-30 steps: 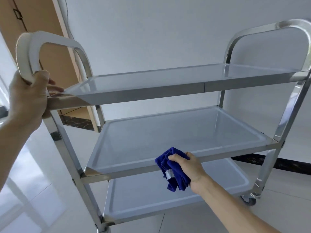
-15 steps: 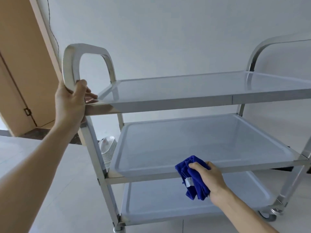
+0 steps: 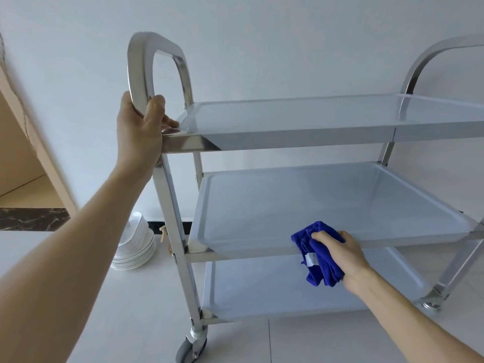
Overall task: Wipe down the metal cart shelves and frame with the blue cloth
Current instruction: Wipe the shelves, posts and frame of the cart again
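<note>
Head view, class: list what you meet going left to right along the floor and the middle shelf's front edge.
Stack of white plates → cart's front left leg → blue cloth → right hand gripping it.

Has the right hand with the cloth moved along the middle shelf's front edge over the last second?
Cannot tell. The right hand holds the cloth on the middle shelf front edge throughout; the head camera swung, so any slide along the rail is unclear.

A three-shelf metal cart (image 3: pixel 180 239) stands on castors on the pale tiled floor (image 3: pixel 301 341). A blue cloth (image 3: pixel 314 255) drapes its middle shelf's front rim. Beside it, seemingly plates (image 3: pixel 136 247) are stacked on the floor.
</note>
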A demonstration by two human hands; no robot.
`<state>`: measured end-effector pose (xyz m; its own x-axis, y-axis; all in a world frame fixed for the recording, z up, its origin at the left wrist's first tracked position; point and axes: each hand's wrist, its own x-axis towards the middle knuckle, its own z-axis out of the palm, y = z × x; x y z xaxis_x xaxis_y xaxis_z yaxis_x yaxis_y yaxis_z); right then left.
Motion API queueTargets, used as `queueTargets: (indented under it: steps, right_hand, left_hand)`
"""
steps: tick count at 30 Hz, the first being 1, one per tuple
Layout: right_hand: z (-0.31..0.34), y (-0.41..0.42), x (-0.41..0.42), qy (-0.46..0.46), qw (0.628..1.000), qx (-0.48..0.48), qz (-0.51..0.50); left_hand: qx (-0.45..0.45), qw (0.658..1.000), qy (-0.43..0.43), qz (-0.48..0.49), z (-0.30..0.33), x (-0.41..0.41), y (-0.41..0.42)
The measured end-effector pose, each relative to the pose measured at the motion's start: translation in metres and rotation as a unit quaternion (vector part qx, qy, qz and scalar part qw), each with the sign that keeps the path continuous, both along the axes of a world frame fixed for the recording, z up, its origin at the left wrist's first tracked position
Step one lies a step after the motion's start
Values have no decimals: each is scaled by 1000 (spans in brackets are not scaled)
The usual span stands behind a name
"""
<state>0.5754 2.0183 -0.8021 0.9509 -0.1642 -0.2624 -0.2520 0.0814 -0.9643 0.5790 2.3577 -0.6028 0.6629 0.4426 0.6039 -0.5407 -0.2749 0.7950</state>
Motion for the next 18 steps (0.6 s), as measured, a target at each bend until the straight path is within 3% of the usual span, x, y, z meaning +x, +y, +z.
queueTargets:
  steps: [5, 8, 12, 14, 16, 18]
  right_hand:
    - [19, -12, -19, -24, 991, -129, 15]
    - [43, -6, -47, -125, 962, -242, 39]
    - [119, 19, -72, -362, 889, -271, 69]
    - [166, 37, -73, -480, 828, -285, 53]
    - [203, 57, -69, -555, 769, -315, 30]
    - [229, 77, -61, -584, 739, -336, -1]
  left_hand:
    - [31, 999, 28, -19, 5, 4, -8]
    - [65, 993, 81, -51, 13, 0, -7]
    - [26, 981, 156, -115, 21, -6, -3]
    - [-19, 976, 171, -136, 25, -12, -3]
    - [-58, 976, 170, -126, 29, -19, -5]
    - [-69, 980, 158, -99, 34, -27, -11]
